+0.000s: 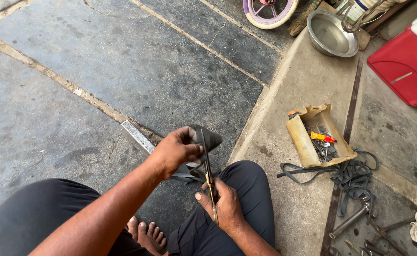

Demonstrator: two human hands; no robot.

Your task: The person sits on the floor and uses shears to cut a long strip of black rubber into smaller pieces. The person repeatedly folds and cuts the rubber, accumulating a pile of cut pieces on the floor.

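A person sits low on the stone floor (123, 61) and works above their knees. The left hand (175, 151) holds a piece of black rubber (208, 138), with its fingers closed around the near edge. The rubber is up in the air, just in front of the knees. The right hand (225, 206) grips a pair of scissors (209, 175), fingers closed on the handles. The blades point up and meet the rubber.

The rubber looks dark, flat and thin, with a bent top edge. I think it is soft and bendy, and it would flop if held by one corner. It looks light too. A good place to hold it is close to the blades, so it stays tight. Thick rubber can be tough, so the scissors may need a firm squeeze.

A long metal strip (137, 136) lies on the floor near the left hand. To the right is a cut plastic can (308, 142) with small bits and an orange tube (323, 137) inside. Black rubber strips (350, 176) lie next to it. Farther away sit a steel bowl (331, 34) and a red box (403, 66).
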